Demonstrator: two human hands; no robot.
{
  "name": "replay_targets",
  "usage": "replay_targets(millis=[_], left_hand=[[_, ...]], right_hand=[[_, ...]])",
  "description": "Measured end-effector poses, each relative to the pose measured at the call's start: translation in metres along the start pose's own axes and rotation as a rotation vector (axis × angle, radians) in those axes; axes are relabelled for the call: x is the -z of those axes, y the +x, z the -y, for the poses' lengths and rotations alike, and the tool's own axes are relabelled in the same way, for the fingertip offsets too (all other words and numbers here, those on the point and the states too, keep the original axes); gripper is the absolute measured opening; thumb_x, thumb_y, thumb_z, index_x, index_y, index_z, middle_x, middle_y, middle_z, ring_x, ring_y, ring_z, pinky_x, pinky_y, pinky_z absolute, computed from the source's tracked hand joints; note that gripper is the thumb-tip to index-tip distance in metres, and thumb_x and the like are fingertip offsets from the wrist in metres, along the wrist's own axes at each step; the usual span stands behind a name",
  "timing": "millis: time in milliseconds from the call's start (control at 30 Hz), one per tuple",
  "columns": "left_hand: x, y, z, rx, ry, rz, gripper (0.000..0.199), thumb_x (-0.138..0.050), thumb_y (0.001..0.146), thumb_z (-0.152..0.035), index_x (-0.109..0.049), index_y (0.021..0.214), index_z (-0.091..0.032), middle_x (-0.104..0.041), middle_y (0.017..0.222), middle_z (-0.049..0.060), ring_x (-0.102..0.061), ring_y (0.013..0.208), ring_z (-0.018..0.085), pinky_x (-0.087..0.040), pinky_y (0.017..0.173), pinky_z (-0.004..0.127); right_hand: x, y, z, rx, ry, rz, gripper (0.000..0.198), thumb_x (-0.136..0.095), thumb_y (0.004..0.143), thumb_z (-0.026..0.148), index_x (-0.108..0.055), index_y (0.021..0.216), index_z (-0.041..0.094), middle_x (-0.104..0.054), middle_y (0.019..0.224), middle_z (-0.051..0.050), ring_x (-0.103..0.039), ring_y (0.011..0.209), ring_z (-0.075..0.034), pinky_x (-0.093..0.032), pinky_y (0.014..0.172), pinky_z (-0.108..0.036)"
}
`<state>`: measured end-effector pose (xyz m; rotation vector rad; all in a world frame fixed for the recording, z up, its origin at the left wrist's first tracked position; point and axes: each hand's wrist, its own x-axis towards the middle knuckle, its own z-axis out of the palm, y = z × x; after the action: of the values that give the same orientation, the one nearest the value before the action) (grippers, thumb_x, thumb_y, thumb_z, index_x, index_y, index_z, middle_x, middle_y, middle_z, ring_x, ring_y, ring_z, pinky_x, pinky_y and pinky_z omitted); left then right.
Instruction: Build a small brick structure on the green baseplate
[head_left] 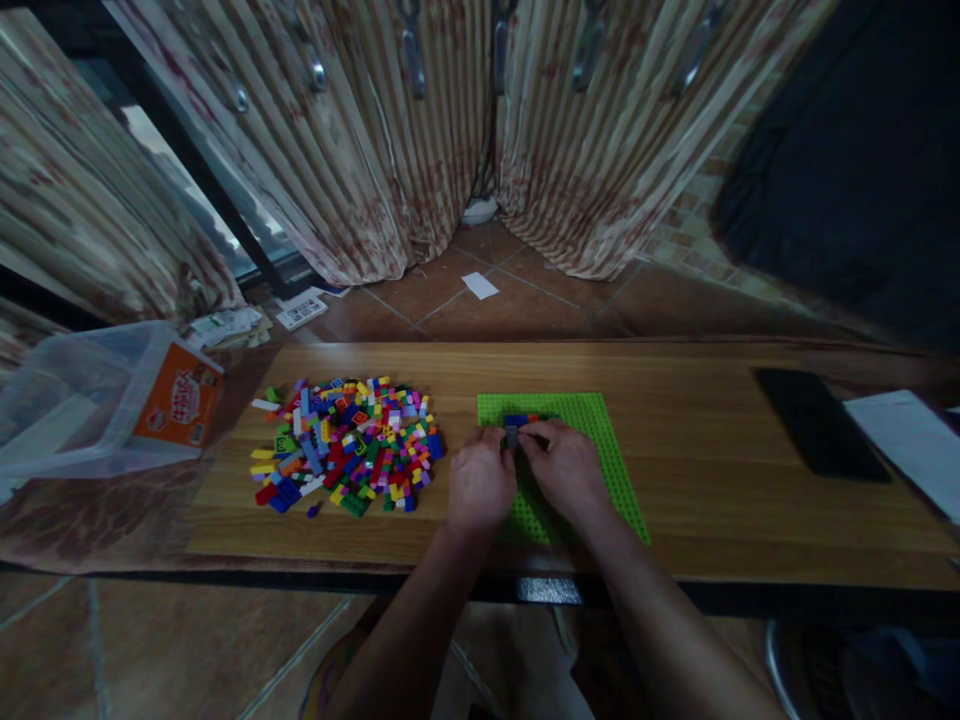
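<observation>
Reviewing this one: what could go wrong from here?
The small dark brick at the fingertips of the left hand and right hand might slip or sit a stud off, since the hands hide part of the green baseplate. The stray purple brick, between the brick pile and the table's front edge, could get brushed off.

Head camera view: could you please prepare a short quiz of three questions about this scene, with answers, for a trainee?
1. Choose one. The fingers of the left hand and the right hand meet above: a) the white paper; b) the green baseplate; c) the curtain.
2. True or false? The brick pile lies to the right of the green baseplate.
3. Complete: The label on the clear plastic box is mainly ____.

Key: 1. b; 2. false, it lies to the left; 3. orange.
</observation>
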<state>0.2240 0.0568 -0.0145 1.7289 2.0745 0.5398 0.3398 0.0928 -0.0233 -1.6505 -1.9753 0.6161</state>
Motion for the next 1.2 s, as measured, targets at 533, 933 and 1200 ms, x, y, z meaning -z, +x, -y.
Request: replay_targets(millis=[533, 933, 1200], left_hand=[[-0.0023, 0.0002, 0.0023, -0.005, -0.056, -0.012, 0.030, -0.052, 0.088, -0.019, -0.061, 0.117, -0.018, -0.068, 0.105, 0.009, -0.066, 0.092, 0.021, -0.050, 0.083, 0.031], [-0.0042, -0.0017, 0.0020, -0.054, 0.039, 0.047, 0.034, -0.041, 0.095, -0.023, -0.064, 0.121, -0.024, -0.068, 0.105, 0.008, -0.065, 0.089, 0.019, -0.049, 0.077, 0.026], [0.0003, 0.0006, -0.0014, -0.089, 0.126, 0.105, 0.034, -0.038, 0.095, -0.016, -0.064, 0.117, -0.020, -0.067, 0.105, 0.009, -0.065, 0.090, 0.020, -0.048, 0.075, 0.027]], right_hand=[[0.0000, 0.0023, 0.0006, -0.057, 0.028, 0.015, 0.020, -0.056, 0.085, 0.025, -0.076, 0.088, 0.022, -0.074, 0.091, -0.008, -0.068, 0.081, -0.023, -0.047, 0.075, -0.035], [-0.0058, 0.0002, 0.0002, -0.052, 0.113, -0.040, 0.022, -0.055, 0.083, 0.023, -0.076, 0.082, 0.023, -0.075, 0.089, -0.007, -0.069, 0.077, -0.022, -0.049, 0.073, -0.034], [-0.0065, 0.0007, 0.0013, -0.051, 0.052, -0.028, 0.023, -0.054, 0.084, 0.024, -0.077, 0.077, 0.023, -0.076, 0.083, -0.007, -0.068, 0.072, -0.021, -0.047, 0.067, -0.033]])
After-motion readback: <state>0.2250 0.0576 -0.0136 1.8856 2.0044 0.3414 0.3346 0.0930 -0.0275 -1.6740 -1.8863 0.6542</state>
